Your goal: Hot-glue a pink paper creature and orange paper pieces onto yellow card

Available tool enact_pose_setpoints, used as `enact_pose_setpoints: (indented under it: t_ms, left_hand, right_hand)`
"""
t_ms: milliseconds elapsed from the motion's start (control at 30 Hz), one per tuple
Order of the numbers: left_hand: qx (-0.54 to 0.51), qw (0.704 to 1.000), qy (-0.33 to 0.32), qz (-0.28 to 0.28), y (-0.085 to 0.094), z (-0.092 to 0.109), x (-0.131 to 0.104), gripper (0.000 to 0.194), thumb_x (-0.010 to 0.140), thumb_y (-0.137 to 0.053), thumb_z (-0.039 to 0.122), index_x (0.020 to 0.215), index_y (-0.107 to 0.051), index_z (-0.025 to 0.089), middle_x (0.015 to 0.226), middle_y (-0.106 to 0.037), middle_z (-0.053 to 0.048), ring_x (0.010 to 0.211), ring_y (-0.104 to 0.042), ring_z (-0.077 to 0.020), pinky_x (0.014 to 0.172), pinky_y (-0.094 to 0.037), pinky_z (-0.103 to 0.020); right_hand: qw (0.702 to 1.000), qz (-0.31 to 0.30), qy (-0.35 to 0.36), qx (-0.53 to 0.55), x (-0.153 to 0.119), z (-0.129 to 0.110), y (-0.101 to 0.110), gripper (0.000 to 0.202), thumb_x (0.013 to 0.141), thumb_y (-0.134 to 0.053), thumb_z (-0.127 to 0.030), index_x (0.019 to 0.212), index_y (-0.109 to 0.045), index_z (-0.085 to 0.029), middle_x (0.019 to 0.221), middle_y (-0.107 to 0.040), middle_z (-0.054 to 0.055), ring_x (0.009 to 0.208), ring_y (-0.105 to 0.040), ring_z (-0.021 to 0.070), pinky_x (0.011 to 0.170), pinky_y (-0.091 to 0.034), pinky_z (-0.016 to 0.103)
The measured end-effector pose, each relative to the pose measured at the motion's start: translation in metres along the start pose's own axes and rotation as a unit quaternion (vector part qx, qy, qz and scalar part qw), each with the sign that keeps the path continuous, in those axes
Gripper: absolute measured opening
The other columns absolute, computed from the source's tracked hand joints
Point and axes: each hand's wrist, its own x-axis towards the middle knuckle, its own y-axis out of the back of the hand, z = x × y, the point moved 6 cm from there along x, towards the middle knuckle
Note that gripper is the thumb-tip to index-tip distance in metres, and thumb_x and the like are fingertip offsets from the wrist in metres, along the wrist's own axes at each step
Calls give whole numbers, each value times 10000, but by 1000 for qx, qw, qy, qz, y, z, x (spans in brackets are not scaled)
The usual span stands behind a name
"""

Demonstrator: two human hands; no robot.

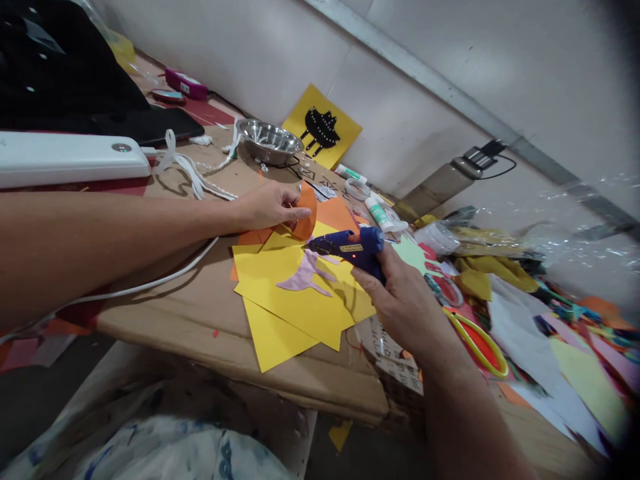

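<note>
My left hand (277, 207) pinches an orange paper piece (306, 212) with a curved edge, raised above the sheets. In my right hand (400, 293) is a blue hot glue gun (353, 247), its nozzle pointing left, close to the orange piece's lower edge; whether they touch I cannot tell. Under both hands lie overlapping yellow paper sheets (295, 320). A pale purple paper cutout (303, 275), shaped like an animal with legs, rests on the top sheet. More orange paper (337, 212) lies just behind.
A steel bowl (270, 141) and a yellow card with a black cutout (323, 127) stand at the back. Glue sticks (377, 212), a bottle (440, 183), yellow-handled scissors (480, 343) and paper scraps (530, 360) crowd the right. A white power strip (70, 159) with cords lies left.
</note>
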Motion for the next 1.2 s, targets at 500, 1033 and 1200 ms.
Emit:
enact_pose_setpoints:
  t_ms: [500,1033,1200]
  left_hand:
    - [0,1000,-3,-3,1,3,-1,316,822,-618,436,854,-746,150,784,-733,-40,700,-616,-136,641,-420,-256]
    - [-27,1000,-11,-11,-1,0,0,321,823,-623,435,903,-742,148,821,-741,-62,754,-653,-165,674,-462,-276]
    - [-28,999,-12,-12,-2,0,-1,327,835,-606,447,905,-738,157,824,-741,-56,745,-647,-154,660,-458,-263]
  right_hand:
    - [999,23,13,22,4,-5,-3,368,873,-483,-348,1202,-574,-209,1013,-707,106,886,-632,284,729,-460,393]
    - [1000,10,17,23,6,-14,-11,349,902,-467,-337,1216,-546,-206,1048,-692,123,963,-618,308,777,-455,425]
    - [999,14,21,36,6,-15,-12,343,899,-470,-340,1211,-550,-222,1000,-700,108,932,-621,299,778,-455,425]
